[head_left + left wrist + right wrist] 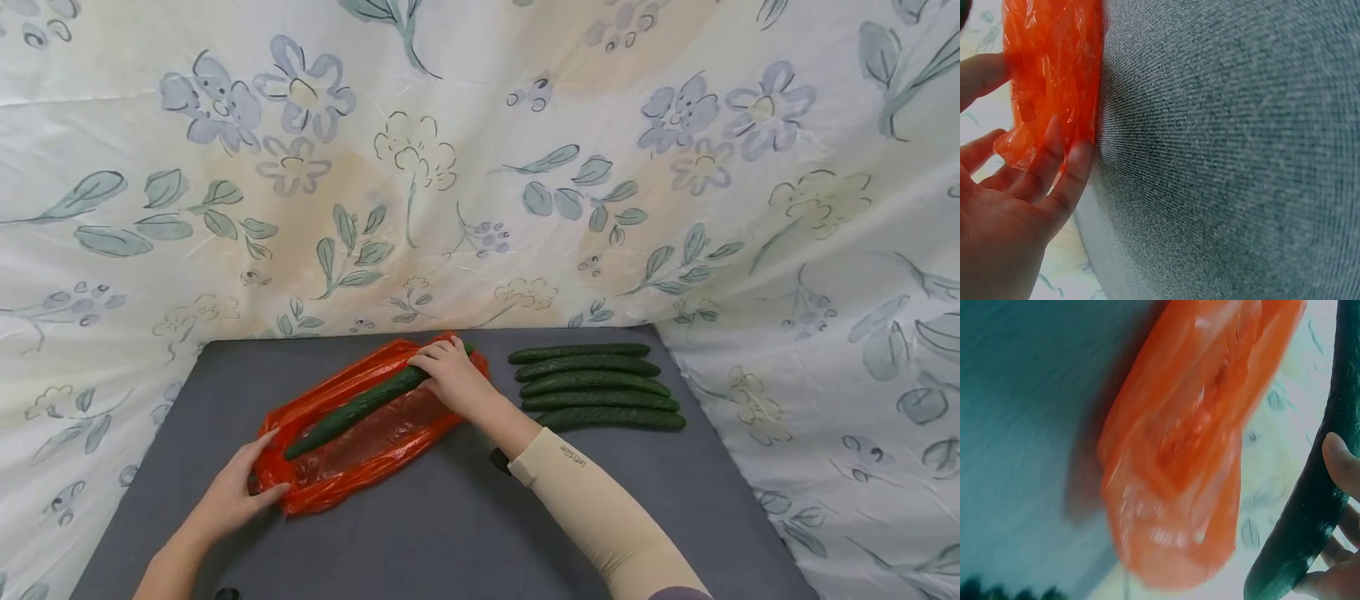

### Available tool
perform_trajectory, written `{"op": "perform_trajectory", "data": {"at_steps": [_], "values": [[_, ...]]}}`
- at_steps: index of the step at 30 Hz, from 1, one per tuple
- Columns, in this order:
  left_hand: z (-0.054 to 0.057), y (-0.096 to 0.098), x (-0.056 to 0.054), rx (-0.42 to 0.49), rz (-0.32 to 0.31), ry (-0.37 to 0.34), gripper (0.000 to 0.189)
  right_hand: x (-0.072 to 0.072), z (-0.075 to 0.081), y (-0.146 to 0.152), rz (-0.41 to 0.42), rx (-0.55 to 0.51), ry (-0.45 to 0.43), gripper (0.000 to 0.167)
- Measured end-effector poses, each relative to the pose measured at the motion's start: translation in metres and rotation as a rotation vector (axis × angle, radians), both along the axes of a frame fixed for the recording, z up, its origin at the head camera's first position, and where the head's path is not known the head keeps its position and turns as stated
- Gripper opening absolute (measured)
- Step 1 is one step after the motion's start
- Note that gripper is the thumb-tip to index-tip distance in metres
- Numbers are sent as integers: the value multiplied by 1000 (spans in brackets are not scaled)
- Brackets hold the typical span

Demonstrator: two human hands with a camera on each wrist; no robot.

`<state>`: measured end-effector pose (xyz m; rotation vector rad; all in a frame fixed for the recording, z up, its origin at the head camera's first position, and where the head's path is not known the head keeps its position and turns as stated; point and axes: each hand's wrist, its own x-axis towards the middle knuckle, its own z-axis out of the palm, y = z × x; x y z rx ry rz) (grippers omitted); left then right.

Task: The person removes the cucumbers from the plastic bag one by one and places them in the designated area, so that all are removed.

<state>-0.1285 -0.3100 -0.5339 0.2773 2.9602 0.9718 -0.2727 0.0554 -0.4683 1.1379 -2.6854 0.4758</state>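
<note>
A long dark green cucumber (356, 410) slants over the opened red plastic bag (405, 446), with its lower end near the bag's left side. My right hand (452, 375) grips the cucumber near its far end; in the right wrist view the thumb (1341, 459) presses along its skin. At the bag's left end, my left hand (236, 492) touches the plastic with spread, fairly straight fingers. The left wrist view shows those fingertips (1079, 153) against the red bag (1054, 81). From these frames I cannot tell whether the cucumber touches the bag.
Several cucumbers (596, 379) lie side by side on the grey table (450, 533), right of the bag. A small black object (500, 460) sits near my right wrist, another (227, 593) at the front edge. Floral cloth (480, 167) hangs behind and along the sides.
</note>
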Motion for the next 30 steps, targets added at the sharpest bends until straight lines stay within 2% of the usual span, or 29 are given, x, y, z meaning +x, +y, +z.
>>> {"op": "perform_trajectory", "data": {"at_steps": [5,12,16,23,30], "values": [[0,1,0,6,11,-31,88,6,7,45,2,-79,10,43],[-1,0,1,20,21,-65,88,19,5,124,-89,-117,20,42],[0,2,-2,16,15,-41,85,29,-7,171,-167,-123,56,45],[4,4,-6,3,-6,14,81,58,-35,244,-303,-131,80,48],[1,1,-1,4,-4,-2,80,88,-57,300,-404,-101,0,47]]}}
